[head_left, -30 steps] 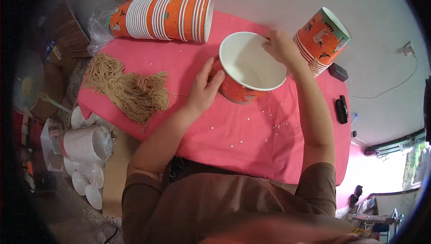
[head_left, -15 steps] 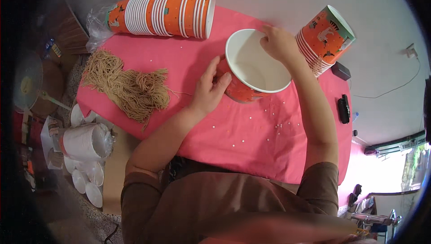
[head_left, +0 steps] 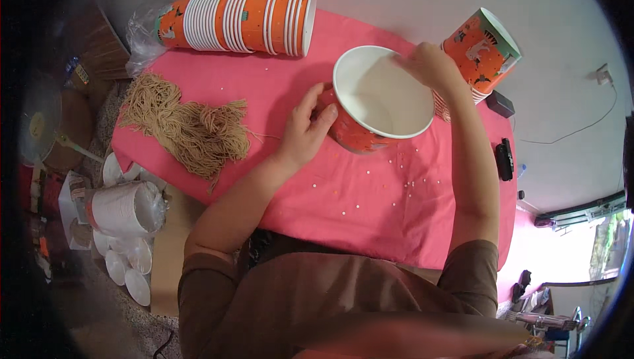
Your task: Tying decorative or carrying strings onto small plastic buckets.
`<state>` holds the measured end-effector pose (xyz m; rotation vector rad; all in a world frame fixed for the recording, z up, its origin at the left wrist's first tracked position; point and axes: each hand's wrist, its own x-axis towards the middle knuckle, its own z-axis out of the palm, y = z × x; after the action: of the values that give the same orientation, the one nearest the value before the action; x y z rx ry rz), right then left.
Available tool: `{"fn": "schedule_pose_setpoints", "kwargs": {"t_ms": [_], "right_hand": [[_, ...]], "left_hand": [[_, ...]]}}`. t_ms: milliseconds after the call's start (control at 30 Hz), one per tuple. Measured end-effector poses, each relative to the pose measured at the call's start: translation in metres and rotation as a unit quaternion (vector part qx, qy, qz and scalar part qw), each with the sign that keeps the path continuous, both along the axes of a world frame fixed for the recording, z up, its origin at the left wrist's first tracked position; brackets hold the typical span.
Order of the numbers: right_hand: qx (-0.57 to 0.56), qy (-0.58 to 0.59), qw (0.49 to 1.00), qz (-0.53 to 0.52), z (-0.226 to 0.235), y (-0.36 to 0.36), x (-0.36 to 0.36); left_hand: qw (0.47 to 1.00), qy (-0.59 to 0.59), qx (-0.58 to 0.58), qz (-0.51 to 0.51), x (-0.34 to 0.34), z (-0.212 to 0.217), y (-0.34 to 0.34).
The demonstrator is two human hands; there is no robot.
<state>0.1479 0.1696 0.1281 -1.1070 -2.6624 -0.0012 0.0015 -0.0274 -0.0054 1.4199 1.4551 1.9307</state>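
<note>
A large round paper tub [head_left: 355, 137], orange outside and white inside, stands tilted on the pink cloth with its mouth toward me. My left hand [head_left: 306, 128] is wrapped round its left side, thumb toward me and fingers behind. Over the tub's far right rim is my right hand [head_left: 430, 68], its fingers bent and reaching toward the inside. Those fingertips are smeared by motion, so whether they pinch anything is not visible. A bundle of tan string [head_left: 198, 131] lies left of my left hand, one loose strand trailing toward my wrist.
A long nested stack of orange tubs [head_left: 264, 19] lies at the back left. Another stack [head_left: 482, 52] stands back right, beside a small black box [head_left: 500, 104]. Small white dots are scattered over the pink cloth [head_left: 317, 217]. Wrapped white tubs [head_left: 122, 208] sit off the table's left.
My right hand has moved rightward along the rim, and its fingers are now blurred. The tub has shifted slightly right and toward me. My left hand keeps its hold.
</note>
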Motion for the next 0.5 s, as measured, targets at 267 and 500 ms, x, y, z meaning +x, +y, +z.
{"fn": "schedule_pose_setpoints", "kwargs": {"t_ms": [267, 500], "right_hand": [[0.036, 0.103, 0.994, 0.027, 0.024, -0.038, 0.059], [-0.282, 0.145, 0.923, 0.219, 0.027, -0.122, 0.081]], "left_hand": [[0.996, -0.087, 0.021, -0.028, -0.005, 0.02, -0.015], [0.905, -0.326, 0.056, -0.266, 0.006, 0.034, -0.035]]}}
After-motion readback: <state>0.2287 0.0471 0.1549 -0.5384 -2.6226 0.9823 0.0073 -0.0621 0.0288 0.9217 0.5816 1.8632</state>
